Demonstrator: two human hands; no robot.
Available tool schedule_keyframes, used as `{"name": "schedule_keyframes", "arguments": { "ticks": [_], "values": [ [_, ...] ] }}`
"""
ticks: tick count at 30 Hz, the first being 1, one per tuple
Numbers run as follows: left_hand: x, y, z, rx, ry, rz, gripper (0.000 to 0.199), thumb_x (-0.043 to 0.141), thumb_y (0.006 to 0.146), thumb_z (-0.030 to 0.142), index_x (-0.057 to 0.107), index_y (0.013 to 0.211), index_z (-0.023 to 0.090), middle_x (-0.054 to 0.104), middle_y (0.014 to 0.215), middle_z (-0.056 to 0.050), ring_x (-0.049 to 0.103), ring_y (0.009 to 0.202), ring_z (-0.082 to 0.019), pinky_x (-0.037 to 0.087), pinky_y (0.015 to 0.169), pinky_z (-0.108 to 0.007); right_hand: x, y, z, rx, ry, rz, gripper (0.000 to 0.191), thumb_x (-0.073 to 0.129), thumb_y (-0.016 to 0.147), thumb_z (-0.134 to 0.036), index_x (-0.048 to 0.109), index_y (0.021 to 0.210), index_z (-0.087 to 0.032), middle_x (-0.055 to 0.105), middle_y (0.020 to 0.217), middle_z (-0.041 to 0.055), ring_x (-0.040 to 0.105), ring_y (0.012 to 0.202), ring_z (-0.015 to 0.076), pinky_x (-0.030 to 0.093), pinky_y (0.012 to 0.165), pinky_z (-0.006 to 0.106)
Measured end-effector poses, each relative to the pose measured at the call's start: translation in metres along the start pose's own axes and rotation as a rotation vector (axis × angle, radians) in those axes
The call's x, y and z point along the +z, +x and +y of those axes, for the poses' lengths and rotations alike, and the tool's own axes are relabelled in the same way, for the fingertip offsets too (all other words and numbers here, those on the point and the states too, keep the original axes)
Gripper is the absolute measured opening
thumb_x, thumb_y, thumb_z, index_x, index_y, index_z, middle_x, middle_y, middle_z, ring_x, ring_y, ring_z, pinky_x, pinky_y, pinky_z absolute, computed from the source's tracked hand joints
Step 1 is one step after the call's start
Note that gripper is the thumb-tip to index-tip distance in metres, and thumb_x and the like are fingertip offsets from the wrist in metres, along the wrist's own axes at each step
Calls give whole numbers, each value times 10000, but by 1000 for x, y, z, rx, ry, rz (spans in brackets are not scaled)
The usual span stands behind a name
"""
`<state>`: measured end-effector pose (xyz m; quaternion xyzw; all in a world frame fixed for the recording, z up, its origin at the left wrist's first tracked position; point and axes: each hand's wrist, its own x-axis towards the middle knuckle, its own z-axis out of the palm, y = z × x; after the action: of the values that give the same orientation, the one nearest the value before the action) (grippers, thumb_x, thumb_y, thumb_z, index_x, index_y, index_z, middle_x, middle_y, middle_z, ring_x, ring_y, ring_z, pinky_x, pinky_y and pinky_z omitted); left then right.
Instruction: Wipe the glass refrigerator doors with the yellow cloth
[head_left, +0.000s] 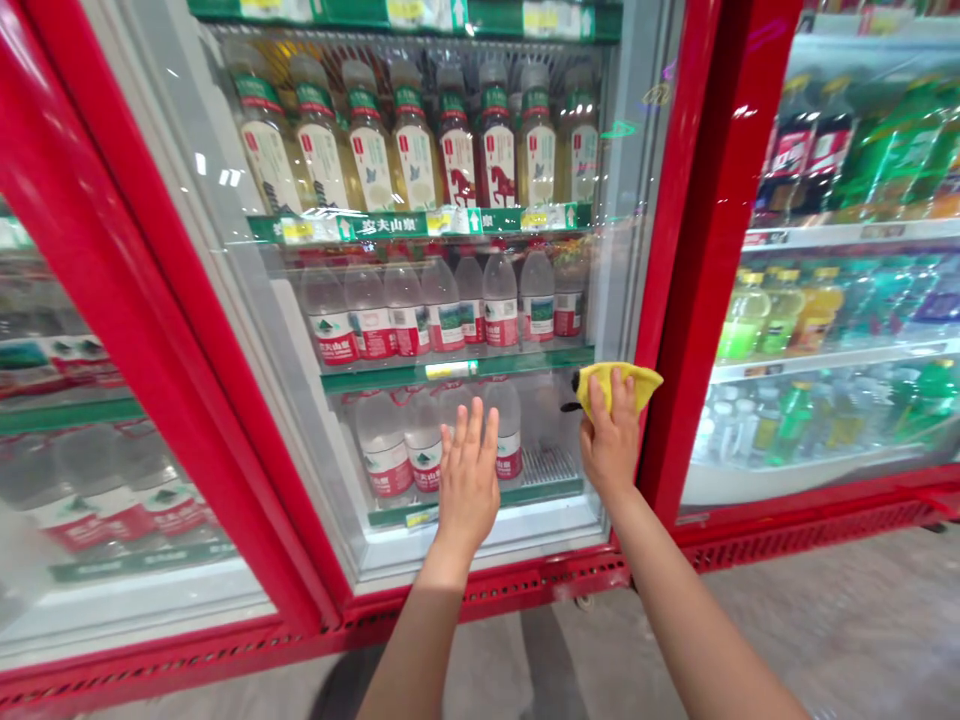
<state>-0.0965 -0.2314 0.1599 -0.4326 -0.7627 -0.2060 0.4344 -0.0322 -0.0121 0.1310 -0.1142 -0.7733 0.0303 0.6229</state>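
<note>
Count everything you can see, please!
Fridge sections: three, red frames, side by side
Glass door: one, clear, middle section
Tall bottles: eight in front, yellowish and dark, upper shelf
Red-labelled bottles: many, clear, lower shelves, left section
Other bottles: many, mixed colours, right section
Shelf edges: several, green, left and middle
Price labels: several, yellow and white, shelf edges
Floor: one, grey, bottom
Cloth: one, yellow, door's right edge
Left hand: one, bare, before bottom bottles
Right hand: one, bare, on cloth
Forearms: two, bare, below hands

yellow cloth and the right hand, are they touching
Touching: the head view shows the right hand with its fingers laid across the yellow cloth, partly covering it.
</note>
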Motion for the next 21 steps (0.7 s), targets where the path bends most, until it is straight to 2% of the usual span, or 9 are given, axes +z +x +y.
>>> {"name": "schedule_keyframes", "arguments": {
  "ticks": [3,5,8,11,12,14,18,19,21],
  "values": [
    [7,1,8,20,-10,-3,887,403,887,-30,30,1640,255,184,1690,-112,92,1567,-276,232,1250,-610,7,-23,-2,-3,5,40,861,487,898,-48,149,1638,-328,133,1723,111,124,1579,355,351,1160,691],
    [12,1,14,41,-13,-2,874,397,903,-23,17,1640,256,200,1687,-113,105,1567,-272,235,1251,-605,10,-22,-10,-63,14,17,891,448,898,-6,104,1638,-363,130,1725,95,107,1584,334,379,1157,659],
    [18,3,22,64,-15,11,855,387,920,-19,17,1639,259,213,1686,-112,108,1568,-272,240,1253,-601,5,9,-13,-86,11,-59,884,407,906,18,130,1627,-414,168,1722,41,88,1590,294,373,1185,600],
    [23,5,28,73,-18,16,855,397,921,-19,26,1640,257,223,1685,-110,111,1571,-274,239,1254,-601,-5,36,2,22,-4,-38,861,377,898,13,177,1624,-405,182,1719,22,84,1592,294,293,1220,629],
    [24,5,30,74,-21,13,858,401,920,-19,28,1641,258,228,1684,-109,116,1572,-273,237,1256,-599,-5,34,9,70,-14,-5,857,379,897,3,169,1628,-391,168,1722,31,80,1591,305,280,1218,645],
    [28,4,33,75,-32,7,866,405,913,-23,30,1641,261,232,1683,-105,124,1571,-271,231,1260,-594,-2,13,19,133,-39,63,861,398,896,-19,132,1637,-367,140,1726,61,78,1589,331,293,1195,671],
    [36,1,41,105,-62,-3,882,410,894,-34,48,1643,262,231,1685,-95,120,1570,-264,229,1266,-577,9,-42,24,32,-67,55,906,411,871,18,112,1641,-353,213,1704,113,146,1577,337,336,1166,661],
    [38,1,44,117,-70,-5,883,410,892,-37,54,1643,261,233,1685,-93,120,1571,-261,231,1267,-573,9,-43,24,17,-67,36,905,406,867,28,129,1639,-355,237,1696,116,153,1576,333,341,1166,652],
    [41,2,50,135,-78,-7,881,406,889,-42,63,1643,259,238,1684,-88,120,1571,-256,236,1267,-566,6,-27,26,16,-59,-10,889,396,867,34,183,1629,-372,270,1686,98,154,1578,319,343,1173,630]
  ]
}}
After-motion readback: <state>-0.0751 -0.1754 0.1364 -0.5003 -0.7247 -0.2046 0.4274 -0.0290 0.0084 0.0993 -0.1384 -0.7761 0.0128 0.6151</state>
